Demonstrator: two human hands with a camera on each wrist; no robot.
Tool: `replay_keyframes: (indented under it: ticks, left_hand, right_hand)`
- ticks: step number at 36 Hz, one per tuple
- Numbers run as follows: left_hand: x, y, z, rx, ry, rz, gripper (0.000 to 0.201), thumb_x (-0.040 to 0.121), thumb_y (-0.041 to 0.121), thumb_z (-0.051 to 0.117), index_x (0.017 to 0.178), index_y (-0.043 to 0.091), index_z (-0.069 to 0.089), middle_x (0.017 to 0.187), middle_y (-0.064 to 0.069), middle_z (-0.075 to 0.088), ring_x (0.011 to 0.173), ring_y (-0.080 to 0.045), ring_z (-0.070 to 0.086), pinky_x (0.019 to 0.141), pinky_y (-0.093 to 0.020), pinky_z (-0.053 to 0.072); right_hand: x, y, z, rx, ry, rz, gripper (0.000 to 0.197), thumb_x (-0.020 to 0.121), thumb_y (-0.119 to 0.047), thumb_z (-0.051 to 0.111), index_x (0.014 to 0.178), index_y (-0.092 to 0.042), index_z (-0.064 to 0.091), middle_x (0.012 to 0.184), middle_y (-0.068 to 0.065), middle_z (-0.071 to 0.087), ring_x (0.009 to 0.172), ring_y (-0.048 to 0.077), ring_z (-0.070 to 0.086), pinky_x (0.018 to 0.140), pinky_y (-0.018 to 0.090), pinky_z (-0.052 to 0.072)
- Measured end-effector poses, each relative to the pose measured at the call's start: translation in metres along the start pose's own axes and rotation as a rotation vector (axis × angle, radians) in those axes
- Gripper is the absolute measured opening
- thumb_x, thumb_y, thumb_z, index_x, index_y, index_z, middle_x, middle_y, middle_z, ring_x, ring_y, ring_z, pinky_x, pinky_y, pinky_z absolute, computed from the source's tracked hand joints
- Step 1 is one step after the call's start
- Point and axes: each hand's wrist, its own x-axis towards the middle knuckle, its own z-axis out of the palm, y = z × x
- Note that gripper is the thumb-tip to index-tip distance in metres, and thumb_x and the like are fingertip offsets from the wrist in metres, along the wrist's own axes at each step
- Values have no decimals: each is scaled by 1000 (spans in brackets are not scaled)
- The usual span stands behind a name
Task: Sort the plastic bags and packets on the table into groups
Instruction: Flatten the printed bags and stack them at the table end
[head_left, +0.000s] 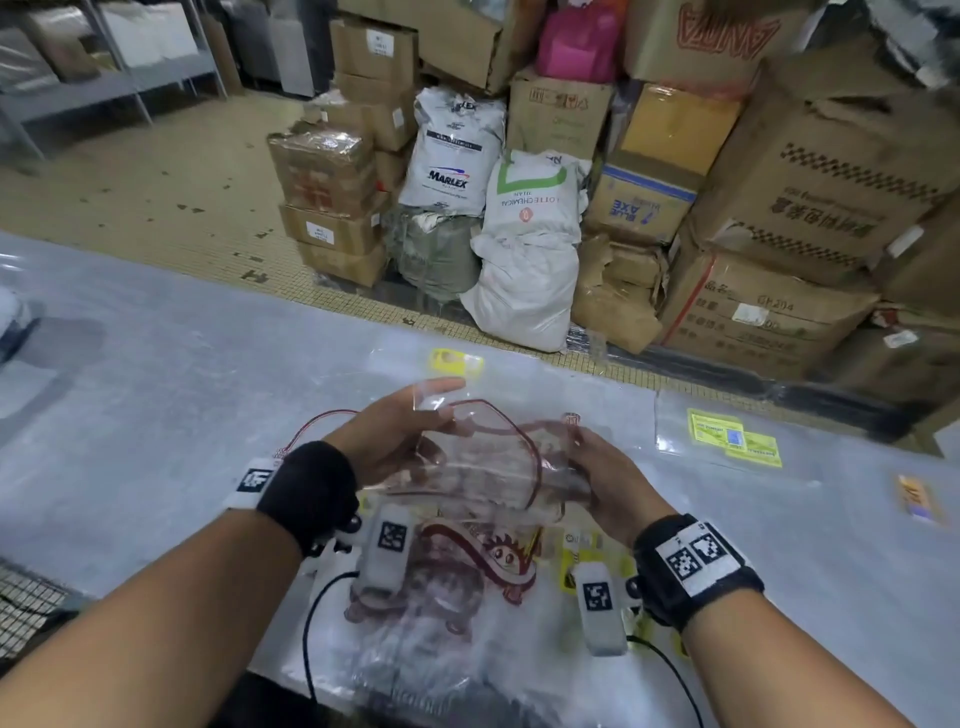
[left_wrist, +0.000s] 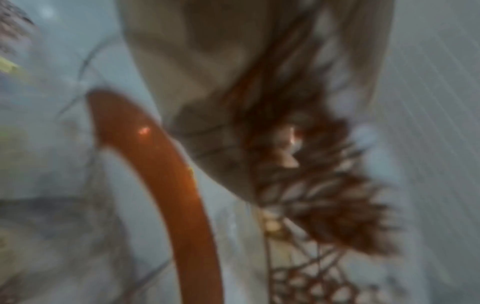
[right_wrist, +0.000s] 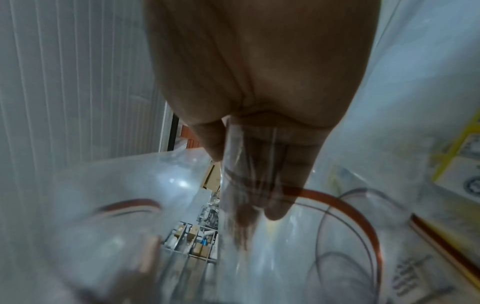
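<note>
two hands hold a clear plastic bag with a red printed outline just above a pale table.

the left hand (head_left: 387, 434) has its fingers curled under one side of the clear bag (head_left: 483, 457), index finger stretched forward over the top edge; the right hand (head_left: 610, 480) grips the opposite side, and the right wrist view shows its fingers behind the plastic with the thumb in front. the bag hangs crumpled between them, off the table (head_left: 156, 415). beneath the wrists lies a larger clear bag with a red cartoon print (head_left: 467, 577). a yellow-labelled packet (head_left: 735, 441) lies flat to the right, well apart, and another yellow-topped packet (head_left: 456, 361) sits beyond the hands. cardboard boxes (head_left: 779, 197) and white sacks (head_left: 524, 260) stand on the floor past the table.
</note>
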Motion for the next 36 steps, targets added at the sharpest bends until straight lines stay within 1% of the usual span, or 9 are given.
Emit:
replay_keyframes:
  ticks: [8,11,14,19,22,25,30,32,36]
  left_hand:
    - [21,-37,29,131,226,44,34,95,8,62,127,15,53,77,-7,72,47,-20,61,42,-23,44]
    - [33,-48,34,253,296,65,37,93,20,67,127,14,53,89,-12,69,50,-13,60,50,-24,49]
    - [43,-63,30,445,441,68,40,94,40,62,125,15,58,99,-5,65,82,-21,67,78,-34,53]
    - [45,-97,9,881,555,-136,54,93,41,60,137,11,51,139,-14,51,127,-31,49,102,-35,40]
    - [42,-114,2,1217,523,-363,78,82,60,64,140,14,40,144,-14,39,132,-34,40,105,-43,39]
    - [40,-123,2,1241,602,-431,87,76,67,67,138,13,37,144,-13,37,132,-34,38,106,-44,37]
    - [41,-119,-1,1189,657,-390,93,77,57,74,146,16,26,143,-15,40,132,-34,41,105,-44,38]
    - [43,-118,-10,1164,651,-319,89,81,48,74,149,15,26,143,-15,43,132,-34,43,106,-43,40]
    - [41,-108,-26,1021,592,-210,49,88,17,66,135,12,52,129,-12,62,120,-30,56,99,-36,45]
  right_hand:
    - [-8,-6,-3,128,-20,19,52,98,-48,41,115,-4,64,105,21,70,89,35,67,71,43,55]
    - [-8,-3,-7,2,-24,-22,34,99,-25,52,124,-4,59,106,20,68,87,30,67,75,44,56]
    - [-8,-1,-16,6,38,-41,24,101,-6,46,121,-7,61,96,13,67,73,17,68,61,31,56]
    - [-16,9,-43,86,135,24,25,102,-6,42,116,-9,63,85,7,71,66,21,64,62,32,53]
    - [-23,15,-56,97,209,61,26,101,-4,43,116,-8,64,85,8,71,63,23,63,63,35,51]
    - [-30,19,-66,116,266,92,27,99,-1,42,114,-5,64,91,14,71,69,24,67,59,32,55]
    - [-39,22,-79,115,307,146,29,96,1,42,117,-2,61,86,17,73,66,29,56,58,35,42]
    - [-40,22,-82,104,310,152,28,97,2,40,113,-5,62,83,15,74,63,29,62,52,32,49]
    - [-42,25,-85,131,302,154,31,97,5,38,109,-7,64,82,14,73,59,20,69,47,26,55]
